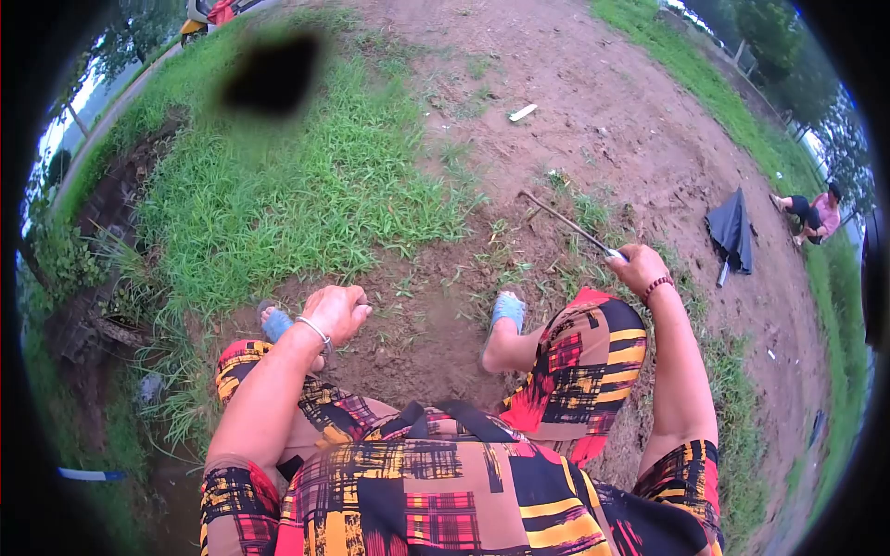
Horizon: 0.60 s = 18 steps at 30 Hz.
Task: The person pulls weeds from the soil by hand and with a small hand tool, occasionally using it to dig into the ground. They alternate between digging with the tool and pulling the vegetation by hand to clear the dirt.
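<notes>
My right hand, with a dark red bead bracelet at its wrist, is closed round the pale handle of a thin hooked hand tool. The tool's long dark shaft points forward and left, its bent tip just above the soil by some weeds. Over the ground near my left foot hangs my left hand, a silvery bangle on its wrist. Its fingers are curled in; what they hold, if anything, is hidden. Bare trodden soil lies between my feet, which wear blue sandals.
Thick grass grows ahead on the left, above a dark ditch. A folded black umbrella lies on the dirt at right, with a seated person beyond. A white scrap lies ahead. A vehicle stands at far left.
</notes>
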Tool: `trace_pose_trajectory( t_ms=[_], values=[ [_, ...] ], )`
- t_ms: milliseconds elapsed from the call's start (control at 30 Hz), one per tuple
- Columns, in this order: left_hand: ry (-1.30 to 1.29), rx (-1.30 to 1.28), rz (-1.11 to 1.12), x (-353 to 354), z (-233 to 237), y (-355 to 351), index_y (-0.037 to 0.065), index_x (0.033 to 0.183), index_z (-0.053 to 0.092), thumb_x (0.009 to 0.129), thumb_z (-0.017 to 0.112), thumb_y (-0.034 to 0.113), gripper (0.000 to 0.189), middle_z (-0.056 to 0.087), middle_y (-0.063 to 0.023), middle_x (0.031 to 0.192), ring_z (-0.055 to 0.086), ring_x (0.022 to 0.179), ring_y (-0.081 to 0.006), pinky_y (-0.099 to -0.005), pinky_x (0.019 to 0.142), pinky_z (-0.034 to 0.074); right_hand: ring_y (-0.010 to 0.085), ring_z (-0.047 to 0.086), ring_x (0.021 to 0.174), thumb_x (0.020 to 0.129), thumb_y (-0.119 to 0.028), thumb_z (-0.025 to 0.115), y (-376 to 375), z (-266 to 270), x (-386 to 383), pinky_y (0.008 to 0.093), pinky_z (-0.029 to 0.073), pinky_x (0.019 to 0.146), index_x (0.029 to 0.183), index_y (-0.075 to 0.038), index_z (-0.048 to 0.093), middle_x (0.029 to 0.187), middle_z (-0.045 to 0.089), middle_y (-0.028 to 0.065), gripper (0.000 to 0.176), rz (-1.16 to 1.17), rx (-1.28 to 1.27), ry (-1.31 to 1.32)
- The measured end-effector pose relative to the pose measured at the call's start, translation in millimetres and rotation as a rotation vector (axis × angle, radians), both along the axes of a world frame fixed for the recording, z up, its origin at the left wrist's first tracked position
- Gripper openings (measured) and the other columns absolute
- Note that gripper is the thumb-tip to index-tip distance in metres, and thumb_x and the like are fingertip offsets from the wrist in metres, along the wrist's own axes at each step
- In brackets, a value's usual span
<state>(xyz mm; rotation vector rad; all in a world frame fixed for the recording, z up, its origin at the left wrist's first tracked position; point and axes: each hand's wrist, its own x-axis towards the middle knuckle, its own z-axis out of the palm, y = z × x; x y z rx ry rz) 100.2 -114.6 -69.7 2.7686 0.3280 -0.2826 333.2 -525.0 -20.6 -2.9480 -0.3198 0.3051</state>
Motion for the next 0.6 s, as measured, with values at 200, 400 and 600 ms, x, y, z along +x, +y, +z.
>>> trace_pose_trajectory(
  t_ms=[200, 400, 600],
  values=[
    [0.031, 0.01, 0.021, -13.2, 4.3, -3.4, 0.007, 0.091, 0.062, 0.079, 0.059, 0.029, 0.026, 0.063, -0.0165, 0.081, 0.06, 0.082, -0.0339, -0.0415, 0.074, 0.046, 0.028, 0.062, 0.081, 0.073, -0.034, 0.064, -55.1, -57.9, -38.2, 0.0371, 0.047, 0.071, 0.091, -0.006, 0.063, 0.084, 0.064, 0.0155, 0.033, -0.207, 0.34, -0.105],
    [-0.025, -0.069, 0.029, -36.8, 29.7, -25.0, 0.005, 0.091, 0.062, 0.079, 0.058, 0.028, 0.027, 0.063, -0.017, 0.081, 0.061, 0.079, -0.0329, -0.0397, 0.072, 0.047, 0.0072, 0.039, 0.042, 0.083, -0.021, 0.059, -62.5, -148.8, -59.4, 0.023, 0.03, 0.037, 0.076, -0.01, 0.051, 0.056, 0.045, -0.0025, 0.015, -0.429, 1.05, 0.484],
    [-0.104, -0.128, 0.068, -47.0, 50.0, -50.0, 0.004, 0.09, 0.061, 0.078, 0.059, 0.025, 0.024, 0.062, -0.0148, 0.072, 0.061, 0.07, -0.0301, -0.0387, 0.066, 0.047, 0.0062, 0.044, 0.045, 0.086, -0.021, 0.056, -28.9, -72.5, -73.3, 0.0193, 0.035, 0.038, 0.108, -0.009, 0.049, 0.064, 0.048, -0.0021, 0.026, -0.23, 1.522, 0.494]
  ],
)
